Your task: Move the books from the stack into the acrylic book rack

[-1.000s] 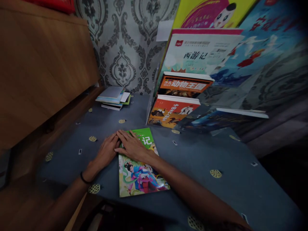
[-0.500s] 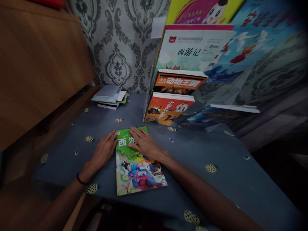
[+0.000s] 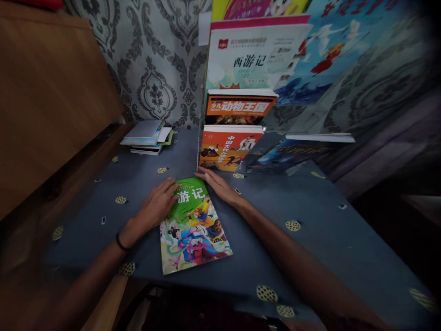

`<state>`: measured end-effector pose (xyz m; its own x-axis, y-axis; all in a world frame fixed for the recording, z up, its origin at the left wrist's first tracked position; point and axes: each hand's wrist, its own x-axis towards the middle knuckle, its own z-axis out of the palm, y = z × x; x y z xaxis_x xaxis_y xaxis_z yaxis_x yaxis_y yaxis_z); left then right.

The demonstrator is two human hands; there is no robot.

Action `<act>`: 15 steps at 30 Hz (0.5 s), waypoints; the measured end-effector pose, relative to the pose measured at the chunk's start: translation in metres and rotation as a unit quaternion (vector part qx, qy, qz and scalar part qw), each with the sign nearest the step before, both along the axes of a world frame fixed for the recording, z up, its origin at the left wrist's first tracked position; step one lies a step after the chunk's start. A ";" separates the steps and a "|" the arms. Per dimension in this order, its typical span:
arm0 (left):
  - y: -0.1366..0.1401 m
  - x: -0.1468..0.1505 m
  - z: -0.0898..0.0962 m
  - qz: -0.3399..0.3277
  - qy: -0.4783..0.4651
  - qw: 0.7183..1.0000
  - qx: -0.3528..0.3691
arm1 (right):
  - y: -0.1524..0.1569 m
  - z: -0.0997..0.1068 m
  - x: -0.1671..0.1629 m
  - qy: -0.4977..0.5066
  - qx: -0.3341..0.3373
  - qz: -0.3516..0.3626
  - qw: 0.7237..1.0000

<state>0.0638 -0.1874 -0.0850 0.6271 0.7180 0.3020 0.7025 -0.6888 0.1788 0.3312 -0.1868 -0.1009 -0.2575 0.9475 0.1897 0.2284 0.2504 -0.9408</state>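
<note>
Since 0.5 s ago: right hand has come off the cover to just beside the book's top-right corner; left hand has slid over the upper-left edge. Title showed 西游 then; now 游记, first character under the left fingers.

Clock below is centred on the green 西游记 storybook, front cover up on the table, near its front edge.

Left hand at 10 o'clock: flattish, fingers close together on the cover edge, thumb hard to make out. Black wristband on that wrist. Right hand at 1 o'clock: straight, fingers together, thumb slightly lifted; can't tell if it touches the book.

11 o'clock, well apart: small book stack, titles unreadable. 1 o'clock: clear display stand with orange 动物王国 book above a red-orange book; white 西游记 book higher, its lower part covered. Yellow book and blue book are cut off by the top of frame. 2 o'clock: dark-blue book, cover text illegible.

10 o'clock: wooden cabinet, cropped at left; red object on top mostly out of frame. Both forearms run off the bottom.
</note>
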 end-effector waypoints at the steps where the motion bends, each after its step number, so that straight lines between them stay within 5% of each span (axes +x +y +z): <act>1: 0.003 0.010 0.001 -0.032 0.009 0.999 -0.006 | 0.000 0.000 0.000 0.020 -0.012 0.000 1.000; 6: 0.018 0.051 0.002 -0.133 0.067 0.988 -0.038 | 0.002 -0.002 0.001 0.046 -0.014 0.006 0.999; 15: 0.021 0.059 -0.003 -0.141 0.047 0.988 -0.030 | 0.005 0.000 0.004 0.003 0.017 0.012 1.000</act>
<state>0.1223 -0.1665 -0.0876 0.8285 0.5252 0.1944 0.4992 -0.8499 0.1685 0.3350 -0.1823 -0.1008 -0.2783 0.9342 0.2233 0.2166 0.2876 -0.9329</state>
